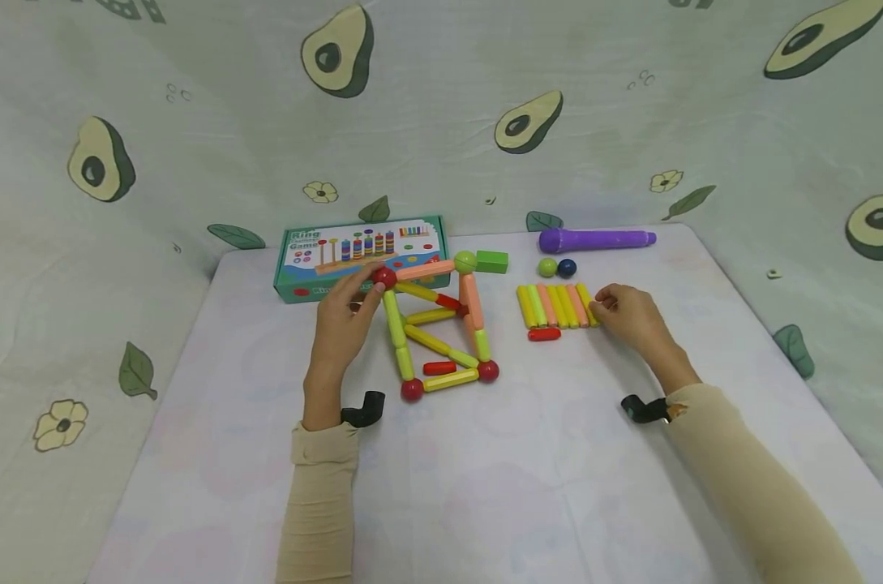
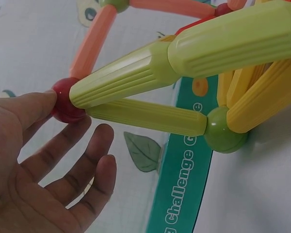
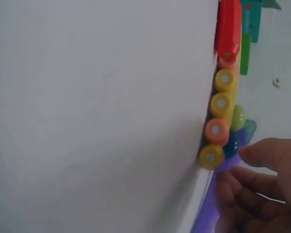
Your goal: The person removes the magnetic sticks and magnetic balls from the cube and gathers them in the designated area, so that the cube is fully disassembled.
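My left hand (image 1: 342,320) pinches a red ball (image 2: 68,99) between thumb and fingers, at the upper left corner of a frame built from coloured sticks and balls. Light green sticks (image 1: 397,332) and a salmon stick (image 1: 426,270) meet at that ball. Other corners carry a light green ball (image 1: 465,261) and two red balls. At the right end of a row of loose sticks (image 1: 549,307), my right hand (image 1: 631,315) has its fingertips right at the last yellow stick (image 3: 211,157). Thumb and index finger show a gap between them in the right wrist view.
A green game box (image 1: 288,284) stands behind the frame, near a green block (image 1: 492,261). Loose green (image 1: 547,267) and dark blue (image 1: 567,267) balls lie behind the row, with a purple stick-like toy (image 1: 602,239) farther back. A red stick (image 1: 544,334) lies before the row.
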Motion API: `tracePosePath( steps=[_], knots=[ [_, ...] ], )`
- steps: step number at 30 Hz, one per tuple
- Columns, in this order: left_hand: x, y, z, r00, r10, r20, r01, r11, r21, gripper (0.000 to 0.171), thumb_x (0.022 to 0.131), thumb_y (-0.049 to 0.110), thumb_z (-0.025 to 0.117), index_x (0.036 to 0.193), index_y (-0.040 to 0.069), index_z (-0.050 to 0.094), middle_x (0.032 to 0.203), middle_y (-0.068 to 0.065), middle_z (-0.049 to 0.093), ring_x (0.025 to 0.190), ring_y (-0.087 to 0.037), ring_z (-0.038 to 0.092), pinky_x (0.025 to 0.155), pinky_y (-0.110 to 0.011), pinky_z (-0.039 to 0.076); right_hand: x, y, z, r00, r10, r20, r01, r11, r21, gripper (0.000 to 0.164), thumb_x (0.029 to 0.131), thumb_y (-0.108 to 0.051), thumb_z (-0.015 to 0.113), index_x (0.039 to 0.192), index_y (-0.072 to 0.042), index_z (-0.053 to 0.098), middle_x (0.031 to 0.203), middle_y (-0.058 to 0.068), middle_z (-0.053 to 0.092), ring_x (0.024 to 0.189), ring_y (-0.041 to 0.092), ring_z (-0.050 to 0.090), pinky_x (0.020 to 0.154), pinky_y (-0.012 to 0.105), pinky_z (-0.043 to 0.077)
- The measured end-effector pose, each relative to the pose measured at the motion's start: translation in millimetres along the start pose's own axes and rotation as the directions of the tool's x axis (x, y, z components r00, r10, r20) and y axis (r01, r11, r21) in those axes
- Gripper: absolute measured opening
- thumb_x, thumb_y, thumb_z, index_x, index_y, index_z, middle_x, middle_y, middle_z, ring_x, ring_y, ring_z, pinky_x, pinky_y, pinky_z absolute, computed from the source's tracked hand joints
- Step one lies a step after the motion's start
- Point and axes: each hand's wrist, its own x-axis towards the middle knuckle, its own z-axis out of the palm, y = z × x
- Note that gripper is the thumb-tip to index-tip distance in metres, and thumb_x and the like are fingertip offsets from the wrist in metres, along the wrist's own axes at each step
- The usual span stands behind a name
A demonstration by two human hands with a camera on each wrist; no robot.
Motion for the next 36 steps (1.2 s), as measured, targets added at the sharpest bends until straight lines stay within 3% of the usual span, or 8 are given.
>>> tracePosePath(
  steps=[4,8,15,21,26,36],
  knots=[
    [-1.2,1.7,-0.6,1.0,0.006,-0.008,-0.006,0.999,0.039,0.044,0.102,0.036,0.057,0.146,0.033,0.052,0.138,-0.004,0.057,0.105,-0.024,0.062,0.089,-0.04,0.053,-16.1,-23.4,4.7,0.991,-0.113,-0.079,0.113,0.994,-0.001,0.028,0.097,-0.013,0.057,0.114,0.007,0.064,0.099,0.02,0.064,0.087,0.032,0.057,0.078,0.046,0.049],
    [-3.2,8.7,-4.4,0.997,0.052,-0.048,-0.048,0.996,0.08,0.048,0.102,0.032,0.059,0.149,0.031,0.048,0.137,-0.003,0.055,0.105,-0.02,0.057,0.089,-0.038,0.051,-30.9,-48.9,14.4,0.964,-0.237,-0.118,0.243,0.969,0.042,0.022,0.097,-0.01,0.058,0.111,0.004,0.067,0.098,0.015,0.066,0.086,0.029,0.059,0.077,0.045,0.05],
    [-7.5,22.7,-13.1,0.992,0.09,-0.085,-0.086,0.995,0.041,0.043,0.101,0.027,0.061,0.143,0.02,0.055,0.132,-0.004,0.058,0.103,-0.019,0.059,0.087,-0.038,0.051,-42.0,-87.1,35.7,0.931,-0.355,-0.083,0.365,0.916,0.169,0.018,0.097,-0.012,0.065,0.11,-0.001,0.07,0.097,0.007,0.069,0.085,0.021,0.061,0.077,0.04,0.053],
    [-4.5,15.1,-11.0,0.995,0.061,-0.073,-0.063,0.998,-0.026,0.041,0.101,0.026,0.061,0.142,0.02,0.057,0.133,-0.005,0.059,0.102,-0.023,0.061,0.084,-0.039,0.052,-41.1,-108.7,58.3,0.927,-0.375,-0.003,0.36,0.888,0.285,0.02,0.097,-0.017,0.067,0.113,-0.004,0.07,0.098,0.002,0.069,0.087,0.018,0.06,0.076,0.035,0.051],
    [-4.0,9.1,-4.9,1.0,0.021,-0.024,-0.021,0.999,-0.037,0.043,0.102,0.028,0.06,0.145,0.024,0.055,0.14,-0.004,0.055,0.106,-0.023,0.061,0.088,-0.039,0.053,-39.3,-118.0,75.2,0.934,-0.351,0.061,0.312,0.889,0.336,0.026,0.095,-0.02,0.07,0.117,-0.007,0.068,0.097,0.001,0.068,0.088,0.018,0.06,0.077,0.034,0.052],
    [-1.7,5.6,-2.7,0.999,0.045,-0.028,-0.047,0.997,-0.066,0.038,0.102,0.022,0.06,0.14,0.023,0.06,0.141,-0.002,0.053,0.102,-0.022,0.062,0.085,-0.037,0.053,-44.8,-119.8,89.8,0.932,-0.363,0.02,0.336,0.88,0.335,0.032,0.095,-0.018,0.07,0.123,-0.003,0.064,0.101,0.004,0.068,0.089,0.018,0.061,0.078,0.034,0.053]
  ],
)
